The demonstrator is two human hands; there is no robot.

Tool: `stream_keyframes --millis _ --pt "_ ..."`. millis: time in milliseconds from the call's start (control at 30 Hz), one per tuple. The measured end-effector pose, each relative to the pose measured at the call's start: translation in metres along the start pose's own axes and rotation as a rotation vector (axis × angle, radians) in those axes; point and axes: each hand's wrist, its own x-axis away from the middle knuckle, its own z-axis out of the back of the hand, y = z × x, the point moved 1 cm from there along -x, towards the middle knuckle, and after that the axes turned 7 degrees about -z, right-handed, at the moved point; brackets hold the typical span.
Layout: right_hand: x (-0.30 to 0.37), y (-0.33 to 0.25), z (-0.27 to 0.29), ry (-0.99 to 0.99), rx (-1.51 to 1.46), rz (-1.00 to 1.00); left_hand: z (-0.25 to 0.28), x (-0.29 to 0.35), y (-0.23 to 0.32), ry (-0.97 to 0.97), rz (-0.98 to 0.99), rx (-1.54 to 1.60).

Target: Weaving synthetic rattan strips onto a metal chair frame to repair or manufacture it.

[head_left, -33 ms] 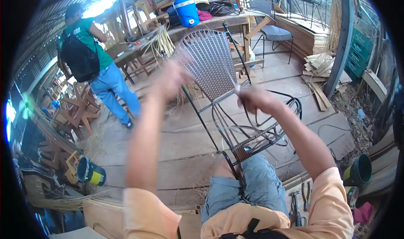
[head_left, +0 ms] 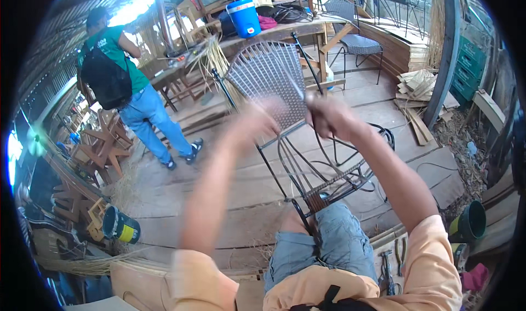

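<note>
Before me stands a metal-framed chair with a brown woven back [head_left: 266, 64]. Its seat is an open frame, and a brown strip is wound in a band [head_left: 316, 202] at the corner near my knees. My right hand [head_left: 332, 116] is closed at the right edge of the back, gripping a thin weaving strand [head_left: 299, 89] that runs up across the weave. My left hand [head_left: 256, 122], smeared by motion, is over the lower left of the back; its fingers cannot be made out. Long loose strands [head_left: 290, 166] droop through the seat frame.
A person in a green shirt [head_left: 112, 42] with a black backpack stands at left. Behind the chair is a workbench [head_left: 274, 34] with a blue water cooler [head_left: 243, 18]. Dark buckets [head_left: 119, 224] stand at both sides; pliers [head_left: 401, 254] lie at lower right.
My left hand has swept right and down, toward my right hand. My right hand has shifted slightly and stays closed by the chair back. The person's far foot now shows.
</note>
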Motion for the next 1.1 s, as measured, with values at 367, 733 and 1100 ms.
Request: stream_keyframes --millis 367,733,1100 --pt "0.000 0.071 -0.009 -0.477 0.841 -0.189 0.118 -0.006 0.027 0.479 -0.531 1.207" --pt "-0.017 -0.044 -0.038 -0.106 -0.011 0.310 -0.093 0.001 -0.059 0.099 0.219 0.273" --pt "-0.037 -0.031 -0.024 0.169 0.071 0.323 -0.032 0.007 -0.106 0.243 -0.223 -0.091"
